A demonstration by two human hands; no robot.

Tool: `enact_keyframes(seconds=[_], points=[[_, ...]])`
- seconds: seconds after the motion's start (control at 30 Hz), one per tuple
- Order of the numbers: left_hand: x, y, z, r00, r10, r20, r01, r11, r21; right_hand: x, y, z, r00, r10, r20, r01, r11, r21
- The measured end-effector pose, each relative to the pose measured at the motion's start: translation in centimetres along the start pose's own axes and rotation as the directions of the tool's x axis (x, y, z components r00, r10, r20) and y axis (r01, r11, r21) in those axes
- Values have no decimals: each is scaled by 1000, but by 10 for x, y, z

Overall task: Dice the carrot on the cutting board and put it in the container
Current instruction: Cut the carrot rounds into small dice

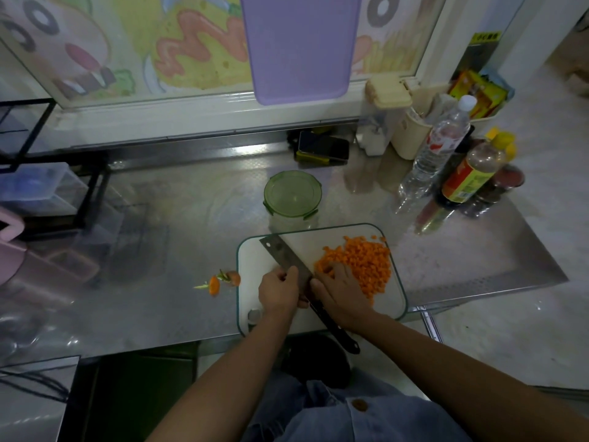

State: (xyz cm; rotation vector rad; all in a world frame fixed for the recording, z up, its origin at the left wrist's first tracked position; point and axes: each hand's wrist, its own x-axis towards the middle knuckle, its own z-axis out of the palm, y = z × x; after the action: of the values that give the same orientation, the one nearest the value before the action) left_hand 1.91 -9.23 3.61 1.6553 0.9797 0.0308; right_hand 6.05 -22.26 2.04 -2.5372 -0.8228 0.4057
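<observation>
A pile of diced carrot (363, 266) lies on the right half of the white cutting board (255, 263). A cleaver (283, 253) lies flat across the board, its black handle pointing toward me between my wrists. My left hand (279, 293) grips the blade near its heel, fingers curled over the spine. My right hand (339, 283) rests on the near left edge of the carrot pile, right beside the blade. The round glass container (291, 218) stands just behind the board with its green lid on.
Carrot ends with green stems (220, 280) lie on the steel counter left of the board. Bottles (446, 148) and jars crowd the back right. A phone (322, 146) lies at the back. A black rack (47, 173) stands at the left.
</observation>
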Motion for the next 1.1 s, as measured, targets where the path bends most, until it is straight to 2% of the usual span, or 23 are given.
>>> enact_keyframes(seconds=[0.1, 0.2, 0.27, 0.3, 0.4, 0.43, 0.5, 0.6, 0.7, 0.77, 0.8, 0.87, 0.93, 0.97, 1.03, 1.1], points=[[2, 1, -1, 999, 23, -31, -21, 998, 61, -4, -3, -6, 992, -124, 1, 124, 991, 46], [8, -1, 3, 999, -5, -35, 7, 999, 49, -10, 0, -8, 981, -187, 55, 188, 982, -24], [7, -1, 9, 1000, 23, 10, -23, 999, 36, -13, 2, -8, 989, -128, 69, 130, 991, -35], [5, 1, 11, 999, 34, 40, -35, 999, 33, -14, 2, -9, 994, -98, 47, 97, 995, 14], [-9, 12, 15, 980, 144, 135, -137, 989, -59, -15, 3, -12, 992, 58, -116, -27, 967, 254], [-11, 13, 17, 969, 210, 129, -209, 978, -18, -14, 5, -15, 979, 133, -156, -70, 933, 354], [-13, 8, 20, 920, 378, 108, -392, 900, 190, -14, 9, -19, 955, 271, -124, -154, 805, 574], [-16, -3, 21, 780, 602, 171, -623, 725, 294, -19, 12, -23, 929, 368, -36, -198, 576, 793], [-20, -6, 19, 667, 659, 347, -736, 512, 443, -22, 12, -24, 903, 430, 15, -202, 393, 897], [-20, -12, 20, 602, 670, 434, -783, 387, 487, -20, 13, -24, 881, 472, 26, -201, 326, 924], [-19, -15, 21, 594, 668, 449, -785, 359, 505, -19, 15, -24, 871, 490, 21, -201, 318, 926], [-18, -18, 23, 656, 648, 386, -734, 431, 525, -18, 22, -22, 860, 511, 7, -213, 345, 914], [-18, -18, 24, 752, 562, 345, -648, 535, 543, -19, 28, -22, 858, 513, 7, -227, 368, 902], [-17, -18, 25, 784, 518, 341, -612, 551, 567, -20, 31, -22, 862, 506, 4, -225, 376, 899], [-15, -16, 27, 795, 499, 345, -597, 547, 587, -22, 34, -24, 865, 502, -3, -229, 399, 888], [-16, -10, 33, 755, 527, 391, -651, 525, 548, -23, 36, -24, 862, 508, -2, -241, 413, 878]])
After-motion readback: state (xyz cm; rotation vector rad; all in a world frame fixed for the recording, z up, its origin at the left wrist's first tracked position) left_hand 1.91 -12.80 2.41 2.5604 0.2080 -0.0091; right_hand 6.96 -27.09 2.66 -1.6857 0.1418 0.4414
